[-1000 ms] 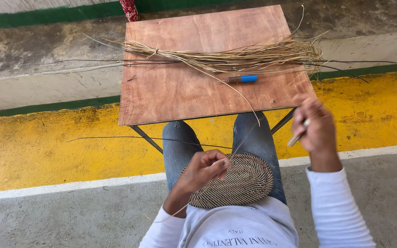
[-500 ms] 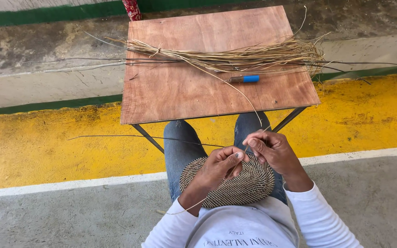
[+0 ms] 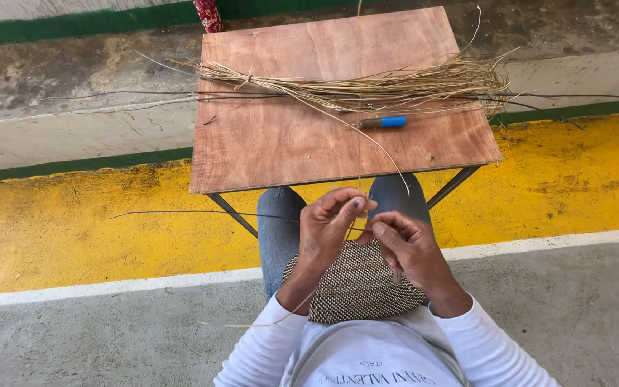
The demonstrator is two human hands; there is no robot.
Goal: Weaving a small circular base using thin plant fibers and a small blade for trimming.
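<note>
Woven disc (image 3: 356, 287), dark-and-pale pattern, lies on my lap just below both hands. Left hand (image 3: 327, 229) w/ fingers pressed together, pinching a thin straw strand (image 3: 358, 188) at the disc's top edge. Right hand (image 3: 410, 247) curled close beside it, fingertips pinched on the same strand, thumbs nearly touching. Past my knees stands the wooden table (image 3: 288, 143); straw bundle (image 3: 367, 89) lies across it, w/ a blue-handled tool (image 3: 382, 122) just in front of the bundle.
</note>
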